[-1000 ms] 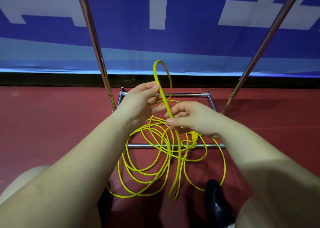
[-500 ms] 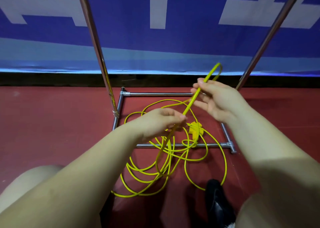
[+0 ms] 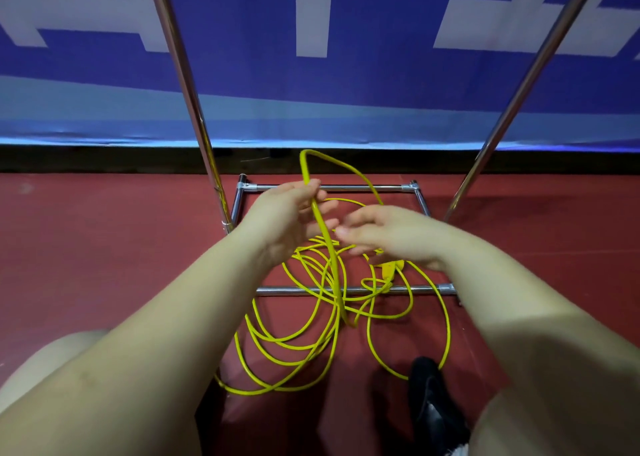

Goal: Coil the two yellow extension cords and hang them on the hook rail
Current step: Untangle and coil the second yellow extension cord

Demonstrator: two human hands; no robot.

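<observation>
Ahead: two slanted poles (image 3: 188, 84) rise left and right, with open air between them up to the banner (image 3: 311, 74).
Floor: loose cord (image 3: 304, 337) sprawls over the frame's near bar (image 3: 294, 290), its loops tangled.
Near right: a black shoe (image 3: 429, 396) sits just beside the cord.
Sides: bare red floor (image 3: 104, 247) outside the frame.

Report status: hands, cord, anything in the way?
Left hand grips a raised loop of yellow cord. Right hand open beside it, holding nothing. Rest of the cord lies loose across rack base bar; nothing hung.
</observation>
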